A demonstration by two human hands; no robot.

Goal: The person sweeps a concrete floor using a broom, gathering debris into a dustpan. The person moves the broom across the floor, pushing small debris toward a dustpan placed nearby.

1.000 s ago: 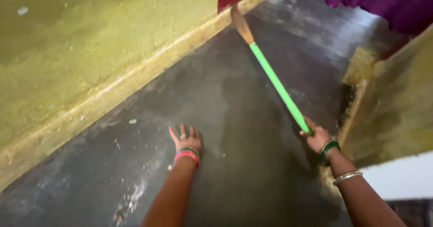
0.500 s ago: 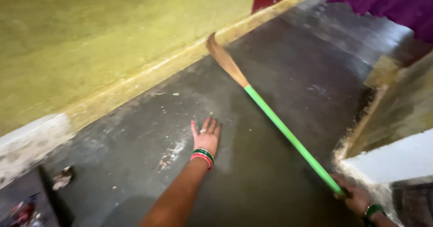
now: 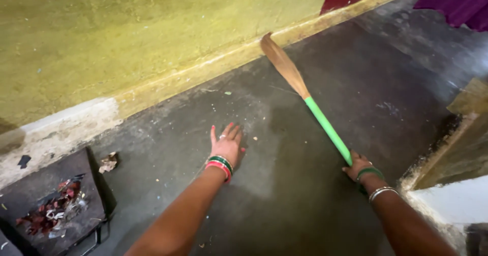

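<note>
Since half a second ago the view has swung leftward along the wall, bringing a dark low box into sight at lower left, and the right hand, then near the bottom edge, now sits higher in the picture with its wrist in view. The rough yellow-green plastered wall fills the upper left, its pale yellow skirting band meeting the dark grey cement floor that spreads across the middle. The dark box with red and silvery scraps sits on the floor by the wall. The long broom with a bright green plastic handle and brown grass bristles slants from the right hand up to the skirting, where its bristle tip touches. The right hand is wrapped tight around the handle's lower end. The left hand lies flat on the floor, fingers spread, holding nothing. A small crumpled scrap lies just beside the box.
</note>
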